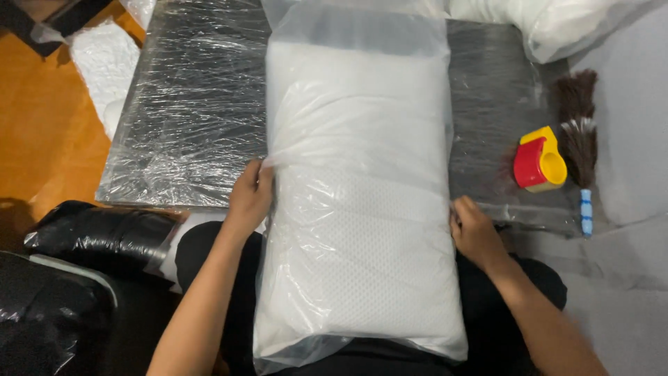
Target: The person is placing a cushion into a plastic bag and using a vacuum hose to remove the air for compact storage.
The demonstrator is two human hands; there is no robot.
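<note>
Spreading across the orange wooden floor (42,118) is lying a flat grey board wrapped in crinkled clear film (188,111), and over its middle is resting a long white pillow inside a loose clear plastic bag (358,209), its near end reaching onto the person's lap. At the lower left, black bundles in shiny plastic wrap (76,264) are piling up, while more white bagged bedding (557,21) is sitting at the top right. The left hand (249,198) is pinching the bag's film along the pillow's left edge, fingers closed on the plastic; the right hand (475,233) is pressing against the right edge, fingers curled on the film there. Beside the board, a brown feather duster with a blue handle (579,139) is lying next to a red and yellow tape dispenser (539,161). Thin film gripped this tightly could be stretching or tearing, and the slick bag could be slipping sideways off the wrapped board.
</note>
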